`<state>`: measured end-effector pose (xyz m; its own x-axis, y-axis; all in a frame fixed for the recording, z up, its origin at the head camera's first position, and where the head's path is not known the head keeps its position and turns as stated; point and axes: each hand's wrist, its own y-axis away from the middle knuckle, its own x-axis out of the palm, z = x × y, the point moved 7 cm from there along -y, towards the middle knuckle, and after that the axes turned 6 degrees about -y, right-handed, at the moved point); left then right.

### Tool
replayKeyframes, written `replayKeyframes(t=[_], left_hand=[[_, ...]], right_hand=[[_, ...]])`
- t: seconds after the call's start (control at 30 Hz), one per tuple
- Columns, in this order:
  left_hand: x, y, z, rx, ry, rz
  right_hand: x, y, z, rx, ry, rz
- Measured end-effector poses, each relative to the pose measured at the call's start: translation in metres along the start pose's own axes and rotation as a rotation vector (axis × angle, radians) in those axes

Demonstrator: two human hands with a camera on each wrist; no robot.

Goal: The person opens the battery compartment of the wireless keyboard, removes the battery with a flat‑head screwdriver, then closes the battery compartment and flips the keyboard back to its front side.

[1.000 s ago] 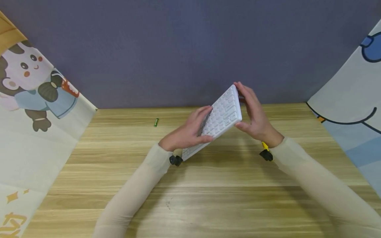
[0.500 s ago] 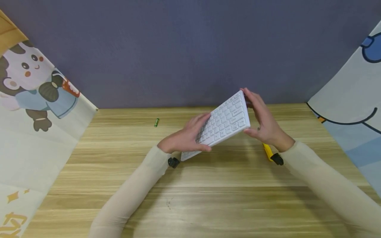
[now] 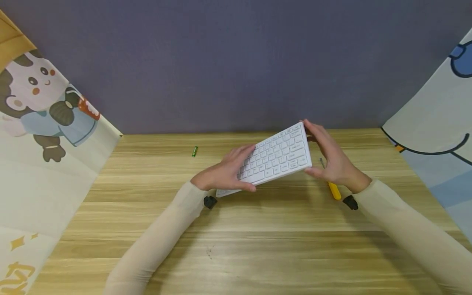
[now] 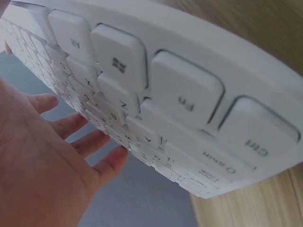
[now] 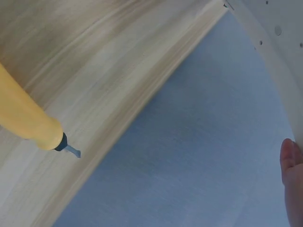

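Observation:
A white keyboard (image 3: 275,155) is held tilted above the wooden table, its right end raised and its keys facing the head camera. My left hand (image 3: 226,169) grips it across the left part, thumb at the near edge and fingers over the keys toward the far edge. The left wrist view shows that hand (image 4: 45,156) with its fingertips against the keyboard's edge (image 4: 189,90). My right hand (image 3: 332,157) holds the right end between thumb and fingers. In the right wrist view, a bit of that hand (image 5: 293,177) touches the keyboard's underside (image 5: 279,42).
A screwdriver (image 3: 334,190) with a yellow handle lies on the table (image 3: 280,254) below my right hand. A small green battery (image 3: 194,151) lies at the back left. Behind the table stands a dark grey-blue wall (image 3: 236,65), with printed cloths at both sides.
The keyboard's right end has lowered and swung right, turning its keys more toward the head camera. My right hand has moved right and down with it, uncovering more of the screwdriver.

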<state>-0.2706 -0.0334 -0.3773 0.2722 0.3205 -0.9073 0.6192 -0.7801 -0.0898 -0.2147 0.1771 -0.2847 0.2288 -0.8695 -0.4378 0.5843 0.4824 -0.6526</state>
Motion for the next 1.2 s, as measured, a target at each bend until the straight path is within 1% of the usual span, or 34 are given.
replayKeyframes(t=[0.1,0.23,0.37,0.43,0.53,0.73,0.9,1.0,1.13,1.2], left_hand=[[0.0,0.003,0.004,-0.017,-0.012,0.006],[-0.001,0.008,0.007,-0.03,-0.018,0.016],[-0.001,0.012,0.011,-0.043,-0.053,0.018],[-0.002,0.014,0.013,-0.049,-0.074,0.015],[-0.002,0.017,0.016,-0.056,-0.1,0.011],[-0.003,0.023,0.022,-0.085,-0.11,0.013],[-0.003,0.028,0.028,-0.11,-0.148,0.02],[-0.003,0.032,0.032,-0.126,-0.156,0.023],[-0.001,0.034,0.037,-0.15,-0.177,0.037],[0.002,0.035,0.04,-0.161,-0.193,0.048]], right_hand=[[-0.001,0.006,-0.014,0.041,0.028,0.025],[-0.001,0.016,-0.034,0.118,0.109,0.065],[0.001,0.023,-0.043,0.186,0.174,0.1],[0.004,0.024,-0.045,0.211,0.187,0.113],[0.008,0.026,-0.048,0.225,0.201,0.132],[0.015,0.026,-0.055,0.209,0.268,0.17],[0.025,0.027,-0.063,0.198,0.276,0.232],[0.031,0.028,-0.07,0.248,0.269,0.271],[0.039,0.033,-0.081,0.346,0.29,0.33],[0.043,0.035,-0.086,0.38,0.305,0.362]])
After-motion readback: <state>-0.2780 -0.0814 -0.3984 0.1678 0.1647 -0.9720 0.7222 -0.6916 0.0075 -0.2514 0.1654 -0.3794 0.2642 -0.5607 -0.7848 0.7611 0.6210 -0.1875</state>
